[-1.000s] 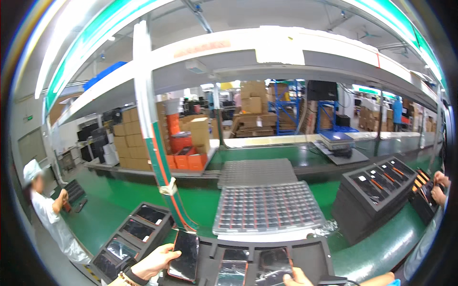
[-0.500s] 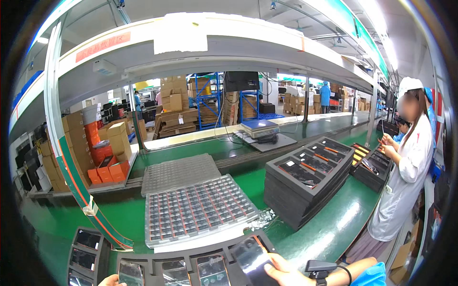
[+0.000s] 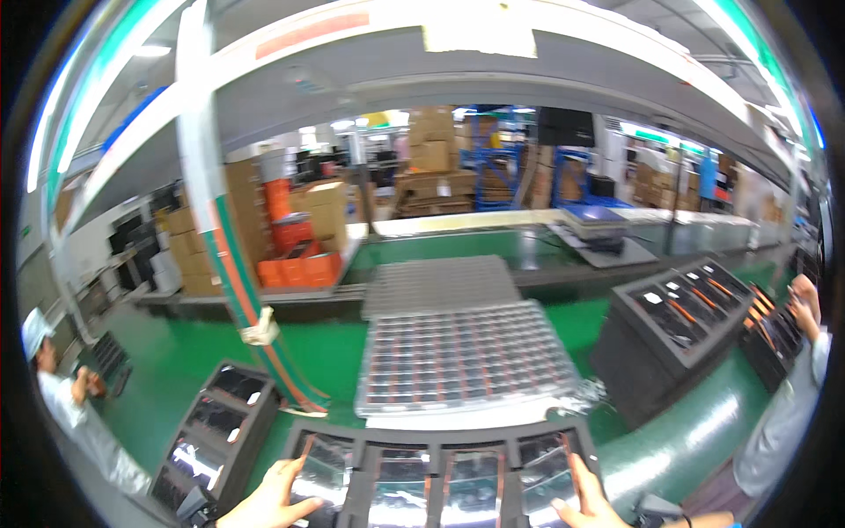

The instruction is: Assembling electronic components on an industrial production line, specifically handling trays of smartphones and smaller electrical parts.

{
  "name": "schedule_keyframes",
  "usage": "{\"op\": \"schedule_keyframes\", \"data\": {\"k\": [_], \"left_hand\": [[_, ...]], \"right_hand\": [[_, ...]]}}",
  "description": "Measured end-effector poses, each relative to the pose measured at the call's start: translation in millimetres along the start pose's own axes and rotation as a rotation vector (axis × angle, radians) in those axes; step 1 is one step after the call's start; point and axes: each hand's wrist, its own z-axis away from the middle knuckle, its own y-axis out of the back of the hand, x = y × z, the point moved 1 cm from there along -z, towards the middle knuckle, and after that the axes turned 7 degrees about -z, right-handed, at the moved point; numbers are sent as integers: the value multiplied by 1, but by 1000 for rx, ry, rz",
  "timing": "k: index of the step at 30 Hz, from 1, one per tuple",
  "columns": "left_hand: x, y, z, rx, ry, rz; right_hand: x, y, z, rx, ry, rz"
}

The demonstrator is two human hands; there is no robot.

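Note:
A dark foam tray (image 3: 440, 431) at the near edge holds glossy black screen panels with orange edges. My left hand (image 3: 268, 500) is at its left end, thumb over the face of the leftmost panel (image 3: 324, 466) and fingers along its left edge. At the right end, my right hand (image 3: 588, 502) grips the rightmost panel (image 3: 544, 471) by its right side, thumb on the glass. Both panels sit at their slots; whether they are fully seated I cannot tell. Between them lie two more panels, one of them a middle panel (image 3: 400, 480). The lower fingers of both hands are hidden.
Beyond the tray stands a clear compartment tray (image 3: 458, 361) of small parts, with an empty-looking grid tray (image 3: 440, 286) behind. Another foam tray (image 3: 211, 422) is left, a tall foam stack (image 3: 669, 352) right. A post (image 3: 233, 273) rises at left. Co-workers stand at both sides.
My view has swung left, so the bench appears further right. The panel in my right hand was tilted above the tray's right end and now lies lower at its slot. More of my left hand shows.

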Motion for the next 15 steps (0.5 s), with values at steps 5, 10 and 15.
{"op": "schedule_keyframes", "data": {"k": [5,10,15], "left_hand": [[-55,29,8,400,40,-352],[-146,1,45,474,382,-659],[-128,-30,15,631,320,-783]], "right_hand": [[-33,9,-2,-47,188,324],[-31,23,-11,12,364,513],[-19,5,-11,-216,474,725]]}}
